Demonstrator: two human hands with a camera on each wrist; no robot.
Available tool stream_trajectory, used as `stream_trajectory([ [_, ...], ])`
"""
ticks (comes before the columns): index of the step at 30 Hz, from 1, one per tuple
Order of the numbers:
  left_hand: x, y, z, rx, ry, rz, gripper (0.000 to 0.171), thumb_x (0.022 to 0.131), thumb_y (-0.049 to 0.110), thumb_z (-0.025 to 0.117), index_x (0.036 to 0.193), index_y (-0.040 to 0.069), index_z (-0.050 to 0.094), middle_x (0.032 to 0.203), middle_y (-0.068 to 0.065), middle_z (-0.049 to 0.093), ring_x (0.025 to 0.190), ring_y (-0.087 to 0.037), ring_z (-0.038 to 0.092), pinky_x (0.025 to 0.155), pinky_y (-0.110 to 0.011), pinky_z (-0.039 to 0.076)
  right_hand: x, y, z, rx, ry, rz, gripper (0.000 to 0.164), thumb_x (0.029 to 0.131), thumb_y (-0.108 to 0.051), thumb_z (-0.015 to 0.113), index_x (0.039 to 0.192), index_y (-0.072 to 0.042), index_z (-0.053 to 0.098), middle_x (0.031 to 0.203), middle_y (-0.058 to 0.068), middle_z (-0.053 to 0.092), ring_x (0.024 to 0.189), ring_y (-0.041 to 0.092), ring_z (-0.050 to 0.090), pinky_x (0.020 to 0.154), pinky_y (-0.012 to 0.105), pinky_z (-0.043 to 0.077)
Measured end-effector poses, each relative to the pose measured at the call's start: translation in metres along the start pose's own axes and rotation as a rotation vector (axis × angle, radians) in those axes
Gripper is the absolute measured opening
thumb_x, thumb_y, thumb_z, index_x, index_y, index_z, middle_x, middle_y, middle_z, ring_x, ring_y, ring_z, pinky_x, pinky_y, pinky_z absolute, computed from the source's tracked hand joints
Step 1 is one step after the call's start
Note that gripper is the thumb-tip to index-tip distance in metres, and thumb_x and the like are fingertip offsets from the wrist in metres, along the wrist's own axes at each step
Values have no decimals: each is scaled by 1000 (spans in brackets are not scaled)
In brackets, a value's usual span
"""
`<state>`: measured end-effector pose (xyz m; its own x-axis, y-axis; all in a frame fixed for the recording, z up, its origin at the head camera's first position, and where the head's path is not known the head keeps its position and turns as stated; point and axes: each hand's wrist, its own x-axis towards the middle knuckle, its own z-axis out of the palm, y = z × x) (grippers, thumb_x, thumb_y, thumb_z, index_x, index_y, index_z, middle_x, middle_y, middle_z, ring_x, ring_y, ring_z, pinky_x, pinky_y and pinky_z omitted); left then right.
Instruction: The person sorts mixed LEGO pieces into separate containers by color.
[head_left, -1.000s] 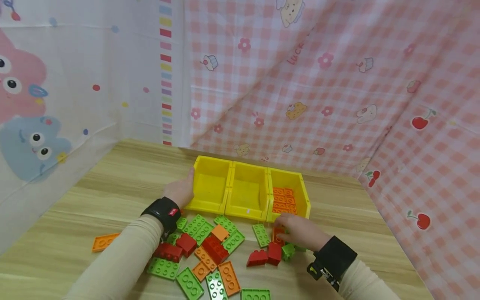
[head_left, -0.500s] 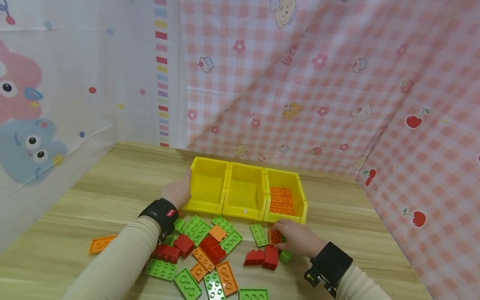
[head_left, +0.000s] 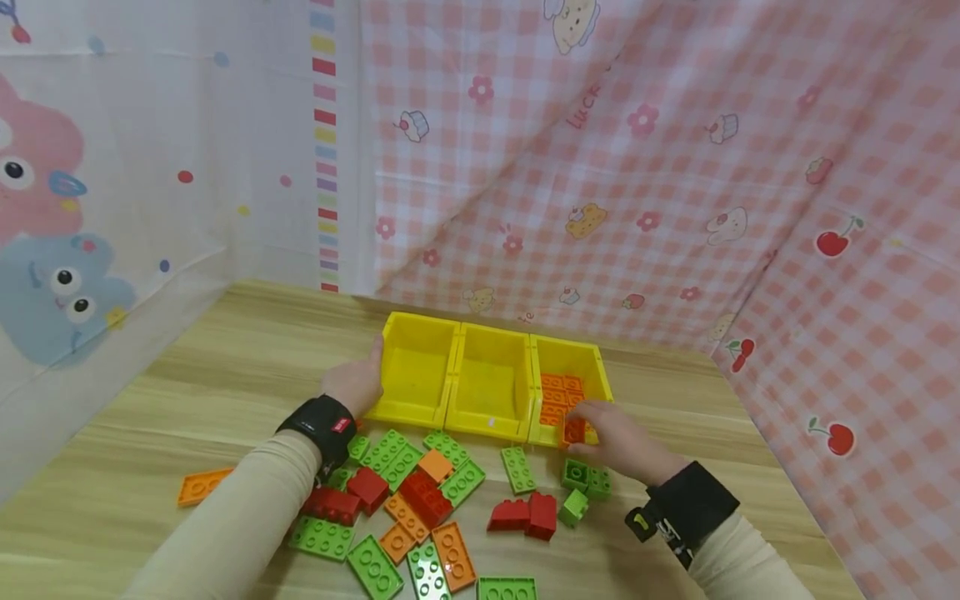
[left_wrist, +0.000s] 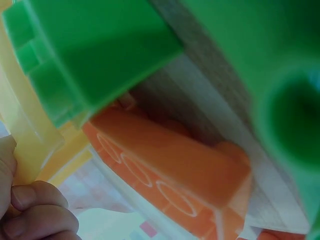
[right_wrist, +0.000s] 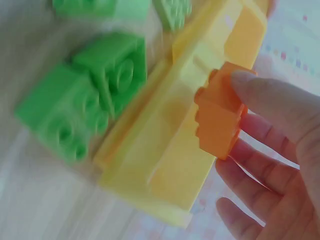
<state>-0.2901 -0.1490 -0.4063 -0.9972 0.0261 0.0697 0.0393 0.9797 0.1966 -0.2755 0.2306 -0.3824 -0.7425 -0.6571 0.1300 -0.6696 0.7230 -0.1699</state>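
Observation:
My right hand [head_left: 618,437] pinches an orange toy brick [right_wrist: 220,112] between thumb and fingers, over the front wall of the right compartment of a yellow three-part bin [head_left: 491,427]. Several orange bricks [head_left: 553,396] lie inside that compartment. The middle and left compartments hold no bricks. At the bin's left end, my left hand [head_left: 354,385] grips the side wall, its curled fingers [left_wrist: 42,200] showing in the left wrist view. Just below my right hand, green bricks [head_left: 576,473] sit on the table.
Green, red and orange bricks are spread in front of the bin, among them a red brick [head_left: 542,515] and a green brick [head_left: 517,469]. One orange brick [head_left: 202,487] lies apart at the left. Patterned cloth [head_left: 495,167] hangs behind the wooden table [head_left: 247,358].
My right hand has picked up the orange brick from beside the green bricks and moved it up and right to the bin's right compartment. The left hand stays at the bin's left end.

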Motion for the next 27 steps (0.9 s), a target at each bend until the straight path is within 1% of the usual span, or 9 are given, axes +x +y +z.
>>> stream_trajectory([
  [3,0,0,0,-3,8,6,70,89,12,55,147,0,18,56,-6,47,47,-22,47,45,-37,40,2,12,-4,-36,38,28,33,75,-18,77,101,-3,63,94,5,60,86,24,58,76,39,48],
  [7,0,-1,1,-10,3,7,69,89,11,53,147,1,18,56,-6,47,47,-21,46,45,-36,39,4,26,-4,-85,55,53,34,75,-18,78,102,-2,64,92,6,61,84,22,57,76,38,48],
  [10,1,-2,3,-12,-3,9,68,90,11,52,147,1,17,56,-6,47,47,-22,46,45,-36,39,5,31,-2,-94,65,65,34,74,-18,78,102,-3,65,92,5,61,83,21,57,76,39,48],
  [18,3,-3,5,-13,-7,1,69,90,12,52,148,1,16,56,-6,48,48,-22,46,46,-36,39,7,33,2,-166,77,36,34,73,-16,79,101,-2,66,97,9,64,91,26,56,82,42,47],
  [25,2,-2,4,-9,-6,1,68,90,12,52,147,1,17,58,-7,48,49,-24,49,47,-38,41,8,35,4,-225,75,-36,31,72,-14,79,98,-2,67,91,7,65,89,27,56,80,41,47],
  [27,2,-2,3,-8,-8,-3,68,90,12,52,147,1,17,58,-7,48,49,-24,49,47,-38,41,9,36,6,-228,68,-42,29,73,-13,78,98,-3,67,91,6,64,89,27,56,81,42,46],
])
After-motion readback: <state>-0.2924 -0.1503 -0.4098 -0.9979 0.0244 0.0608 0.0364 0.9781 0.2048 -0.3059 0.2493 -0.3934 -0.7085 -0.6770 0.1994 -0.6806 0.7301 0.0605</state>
